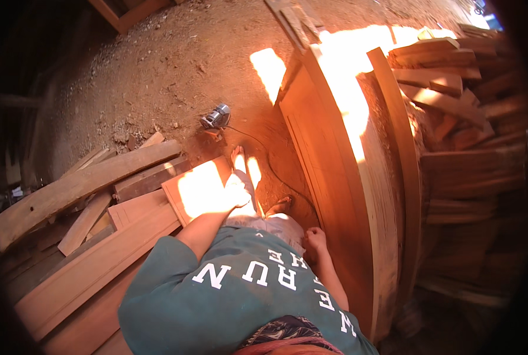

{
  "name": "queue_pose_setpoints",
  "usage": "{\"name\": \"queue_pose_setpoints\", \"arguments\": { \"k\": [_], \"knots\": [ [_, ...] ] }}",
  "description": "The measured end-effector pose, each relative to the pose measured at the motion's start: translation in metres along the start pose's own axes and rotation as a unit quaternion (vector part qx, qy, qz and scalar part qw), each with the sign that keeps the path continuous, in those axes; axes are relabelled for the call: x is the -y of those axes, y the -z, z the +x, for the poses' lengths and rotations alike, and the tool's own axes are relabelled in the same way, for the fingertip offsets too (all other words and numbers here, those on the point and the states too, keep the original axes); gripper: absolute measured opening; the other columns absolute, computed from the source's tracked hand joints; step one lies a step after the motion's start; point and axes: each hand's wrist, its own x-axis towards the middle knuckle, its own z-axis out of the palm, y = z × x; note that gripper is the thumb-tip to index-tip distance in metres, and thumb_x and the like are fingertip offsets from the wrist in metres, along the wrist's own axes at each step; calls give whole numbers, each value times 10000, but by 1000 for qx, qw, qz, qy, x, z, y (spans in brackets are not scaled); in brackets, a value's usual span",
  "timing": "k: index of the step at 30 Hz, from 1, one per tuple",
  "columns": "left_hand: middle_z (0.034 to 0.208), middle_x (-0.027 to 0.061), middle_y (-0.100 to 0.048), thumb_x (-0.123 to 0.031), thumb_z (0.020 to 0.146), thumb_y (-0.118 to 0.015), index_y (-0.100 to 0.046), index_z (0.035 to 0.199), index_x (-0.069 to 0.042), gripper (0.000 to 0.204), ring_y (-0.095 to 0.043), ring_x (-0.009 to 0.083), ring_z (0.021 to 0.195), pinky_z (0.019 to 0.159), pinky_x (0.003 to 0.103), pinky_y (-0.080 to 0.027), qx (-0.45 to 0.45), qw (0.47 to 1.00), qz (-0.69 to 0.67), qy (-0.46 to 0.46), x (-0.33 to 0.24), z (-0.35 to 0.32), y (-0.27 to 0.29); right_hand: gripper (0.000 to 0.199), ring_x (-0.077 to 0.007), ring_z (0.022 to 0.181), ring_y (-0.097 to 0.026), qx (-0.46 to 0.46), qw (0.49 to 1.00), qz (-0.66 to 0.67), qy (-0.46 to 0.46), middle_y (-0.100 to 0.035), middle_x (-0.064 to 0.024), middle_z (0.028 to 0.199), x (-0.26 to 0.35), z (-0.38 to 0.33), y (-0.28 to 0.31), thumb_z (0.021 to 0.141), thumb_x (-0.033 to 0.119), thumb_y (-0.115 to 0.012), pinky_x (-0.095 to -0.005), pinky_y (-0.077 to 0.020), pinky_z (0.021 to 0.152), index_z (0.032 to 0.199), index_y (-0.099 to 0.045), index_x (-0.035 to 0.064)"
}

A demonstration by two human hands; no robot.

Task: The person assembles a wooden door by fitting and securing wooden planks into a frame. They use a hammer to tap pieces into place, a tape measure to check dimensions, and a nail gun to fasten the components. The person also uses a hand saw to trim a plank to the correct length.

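My left hand (237, 193) is lowered in front of my left leg, beside the sunlit end of a flat reddish board (202, 188). Glare washes out its fingers, so whether it holds anything is unclear. My right hand (316, 238) hangs by my right thigh with curled fingers, close to a tall wooden panel (329, 160) standing on edge. What may be inside that fist is hidden. On the dirt beyond my feet sits a grey and black corded power tool (216, 117), its cable (268, 157) curving back past my right foot.
Several planks and a curved rough slab (86, 189) are heaped on my left. To the right, a long curved board (397, 142) stands behind the panel, with stacked lumber (441, 77) beyond. A wooden frame (122, 18) shows at the far left. Bright sun patches fall across the dirt floor (157, 71).
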Motion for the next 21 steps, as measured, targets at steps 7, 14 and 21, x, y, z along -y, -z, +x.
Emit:
{"name": "queue_pose_setpoints", "arguments": {
  "k": [7, 14, 21],
  "knots": [
    [1255, 226, -449, -464, 831, -659, -431, 1287, 42, 718, -464, 360, 1183, 989, 479, -406, 22, 996, -35, 75, 46, 40, 52, 38, -125, 748, -564, 206, 968, 84, 111, -574, -10, 760, 321, 148, -115, 881, 92, -630, -281, -478, 679, 901, -604, 73],
    [1390, 272, -377, -513, 825, -650, -344, 1388, 82, 874, -399, 405, 1305, 1090, 492, -356, 20, 982, -95, 164, 81, 94, 116, 337, -251, 844, -630, 124, 964, -178, 151, -627, -110, 857, 424, 354, -373, 882, 209, -671, -364, -515, 802, 1148, -572, 28],
    [1525, 317, -304, -563, 819, -640, -256, 1489, 122, 1032, -334, 450, 1427, 1190, 506, -306, -106, 942, -153, 278, 116, 108, 136, 461, -263, 977, -702, 182, 982, -19, 42, -707, -165, 1125, 399, 459, -526, 808, 144, -749, -402, -555, 794, 1217, -629, -31]
  ]
}}
